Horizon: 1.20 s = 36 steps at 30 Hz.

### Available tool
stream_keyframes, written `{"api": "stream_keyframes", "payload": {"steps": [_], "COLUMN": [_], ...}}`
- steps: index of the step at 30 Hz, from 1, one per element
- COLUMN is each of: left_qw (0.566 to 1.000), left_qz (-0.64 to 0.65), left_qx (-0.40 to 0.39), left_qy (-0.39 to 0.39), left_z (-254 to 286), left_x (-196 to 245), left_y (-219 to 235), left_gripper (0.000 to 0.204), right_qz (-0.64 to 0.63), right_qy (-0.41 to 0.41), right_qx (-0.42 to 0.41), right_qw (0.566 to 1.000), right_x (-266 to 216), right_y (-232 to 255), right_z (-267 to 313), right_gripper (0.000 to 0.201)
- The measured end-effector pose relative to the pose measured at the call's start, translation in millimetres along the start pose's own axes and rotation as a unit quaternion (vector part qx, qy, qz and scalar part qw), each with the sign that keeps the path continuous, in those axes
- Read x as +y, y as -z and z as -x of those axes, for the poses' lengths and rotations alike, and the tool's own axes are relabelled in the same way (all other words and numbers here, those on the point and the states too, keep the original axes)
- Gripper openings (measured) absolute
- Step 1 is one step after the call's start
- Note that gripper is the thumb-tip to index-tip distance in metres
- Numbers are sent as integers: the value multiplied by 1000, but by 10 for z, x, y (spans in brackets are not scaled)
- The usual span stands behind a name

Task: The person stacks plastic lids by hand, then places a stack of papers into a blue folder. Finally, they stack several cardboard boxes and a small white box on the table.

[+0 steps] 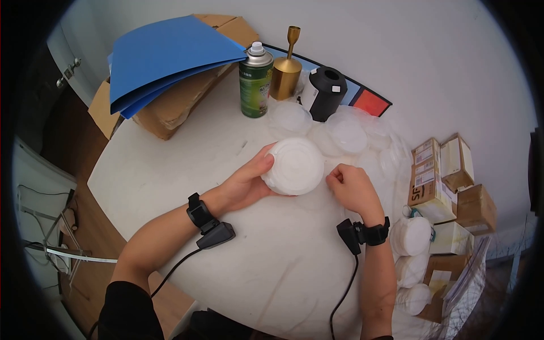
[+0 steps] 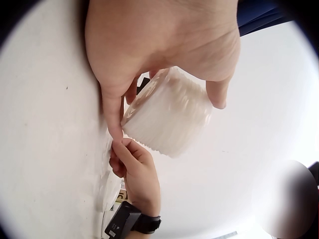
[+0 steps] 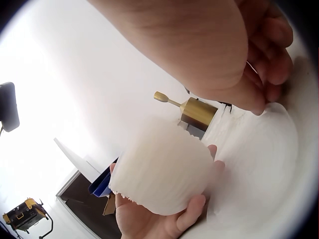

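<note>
My left hand (image 1: 249, 178) grips a thick round stack of thin translucent plastic lids (image 1: 296, 165), its thumb on one edge and fingers round the other side. The stack is held tilted over the table, its ridged side showing in the left wrist view. Close to its right, my right hand (image 1: 354, 190) has its fingers curled, with thumb and index fingertip together. In the right wrist view those fingertips pinch at the edge of a single translucent round lid (image 3: 259, 164), which overlaps some of the left fingers there. Its outline is faint in the head view.
Behind the hands lie more translucent round lids (image 1: 343, 136). A green spray can (image 1: 256, 85), gold candlestick (image 1: 287, 71) and black cylinder (image 1: 327, 93) stand at the back. Blue folders (image 1: 175, 59) top a cardboard box (image 1: 164, 116). Cartons (image 1: 433, 181) and wrapped white stacks (image 1: 411, 238) line the right.
</note>
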State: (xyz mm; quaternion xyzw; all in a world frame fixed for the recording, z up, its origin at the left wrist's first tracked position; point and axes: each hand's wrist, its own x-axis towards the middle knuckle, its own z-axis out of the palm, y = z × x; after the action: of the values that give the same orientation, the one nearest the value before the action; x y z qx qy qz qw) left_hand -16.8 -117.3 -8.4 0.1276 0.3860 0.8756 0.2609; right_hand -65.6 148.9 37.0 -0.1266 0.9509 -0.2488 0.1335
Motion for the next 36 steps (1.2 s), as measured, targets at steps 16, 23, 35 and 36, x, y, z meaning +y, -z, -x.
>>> {"api": "stream_keyframes", "payload": {"steps": [16,23,35,36], "left_qw": [998,998,996,996], "left_qz": [-30,-37,-64,-67], "left_qx": [36,31,40,37], "left_qy": [-38,-50,-46,-46], "left_z": [-1,15,-15,-19], "left_x": [2,-20,-29,-29], "left_y": [-62,-38,-54,-50], "left_gripper": [92,96,115,115], "right_qz": [-228,-117,-75,-72], "right_qy": [145,141,129,128], "right_qx": [266,248,269,270], "right_qw": [925,951,951,952], "right_x": [-496,-575,-599,-598], "right_y": [166,-49,-94,-93], "right_z": [258,271,279,280], "right_gripper": [9,12,12,12]}}
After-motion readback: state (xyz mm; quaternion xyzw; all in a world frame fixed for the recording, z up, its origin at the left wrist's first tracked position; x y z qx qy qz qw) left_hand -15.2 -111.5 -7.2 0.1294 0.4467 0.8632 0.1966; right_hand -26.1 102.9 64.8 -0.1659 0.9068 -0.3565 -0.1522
